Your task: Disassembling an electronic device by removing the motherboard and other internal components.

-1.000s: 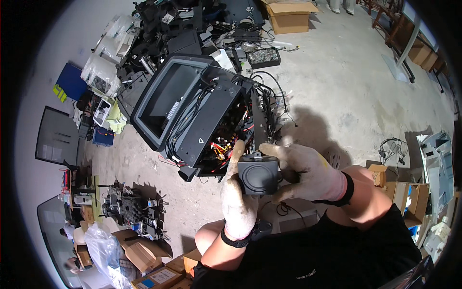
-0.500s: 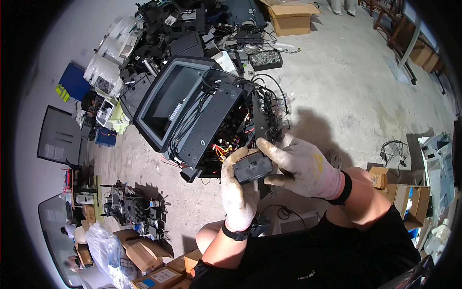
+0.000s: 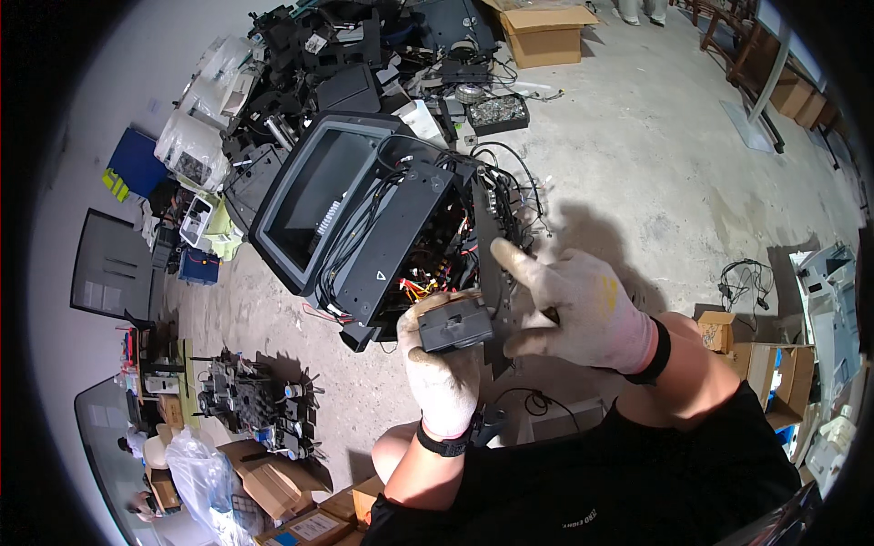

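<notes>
My left hand (image 3: 442, 387), in a worn white work glove, is closed round a small black rectangular block (image 3: 455, 326). What kind of part the block is, I cannot make out. My right hand (image 3: 587, 305), gloved the same way, has its thumb and index finger spread apart with nothing visible between them. The index fingertip is beside a dark metal panel (image 3: 490, 259); whether it touches is unclear. Just beyond both hands, a black machine housing (image 3: 396, 246) with a grey-framed screen section lies on the floor. Coloured wires (image 3: 417, 288) show inside its opening, and black cables run along its side.
A heap of black electronic parts (image 3: 346, 55) rises behind the housing, near an open cardboard box (image 3: 544, 41). Left of me, a dark wheeled-looking assembly (image 3: 244, 396) sits on the concrete floor. Cardboard boxes (image 3: 769, 373) stand at my right, close to a cable coil (image 3: 746, 282).
The left hand has carried the black block slightly left, away from the right hand. The right hand's fingers have come away from the block and spread.
</notes>
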A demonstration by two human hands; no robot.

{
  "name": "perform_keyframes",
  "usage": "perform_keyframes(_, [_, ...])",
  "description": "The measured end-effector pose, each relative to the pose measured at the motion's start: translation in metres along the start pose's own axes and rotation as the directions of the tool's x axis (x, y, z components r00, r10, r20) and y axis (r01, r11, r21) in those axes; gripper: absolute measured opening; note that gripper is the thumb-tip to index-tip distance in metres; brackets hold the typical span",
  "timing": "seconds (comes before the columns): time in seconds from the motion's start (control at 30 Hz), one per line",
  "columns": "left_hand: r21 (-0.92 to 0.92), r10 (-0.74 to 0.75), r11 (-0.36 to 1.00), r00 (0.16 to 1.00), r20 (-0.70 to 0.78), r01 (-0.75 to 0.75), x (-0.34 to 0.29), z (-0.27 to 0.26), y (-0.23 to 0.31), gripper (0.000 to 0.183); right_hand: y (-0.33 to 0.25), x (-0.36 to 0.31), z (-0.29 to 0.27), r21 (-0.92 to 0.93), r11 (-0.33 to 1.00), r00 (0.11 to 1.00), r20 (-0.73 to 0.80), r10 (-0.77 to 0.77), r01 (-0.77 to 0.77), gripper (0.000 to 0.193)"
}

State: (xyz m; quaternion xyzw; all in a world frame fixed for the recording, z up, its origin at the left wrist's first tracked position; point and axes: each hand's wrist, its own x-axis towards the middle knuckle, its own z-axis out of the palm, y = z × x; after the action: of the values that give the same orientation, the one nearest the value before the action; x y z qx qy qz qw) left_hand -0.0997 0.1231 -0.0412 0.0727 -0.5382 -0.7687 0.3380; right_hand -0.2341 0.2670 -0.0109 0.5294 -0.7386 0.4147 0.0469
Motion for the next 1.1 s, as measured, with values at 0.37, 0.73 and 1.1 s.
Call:
perform_keyframes(0.37, [-0.066, -0.134, 0.987, 0.981, 0.139, 0.144, -0.007, 0.003, 0.008, 0.084, -0.003, -0.003, 0.002, 0.103, 0.967, 0.971, -0.067, -0.229, 0.235, 0.064])
perform_keyframes(0.73, [0.300, -0.246, 0.928, 0.968, 0.044, 0.222, 0.010, -0.007, 0.017, 0.057, 0.001, -0.010, 0.017, -0.081, 0.946, 0.948, -0.023, -0.318, 0.315, 0.058])
perform_keyframes(1.1, [0.104, -0.243, 0.967, 0.963, 0.116, 0.231, 0.017, -0.017, 0.028, 0.078, 0.008, -0.006, 0.004, -0.236, 0.868, 0.883, -0.070, -0.464, 0.437, 0.059])
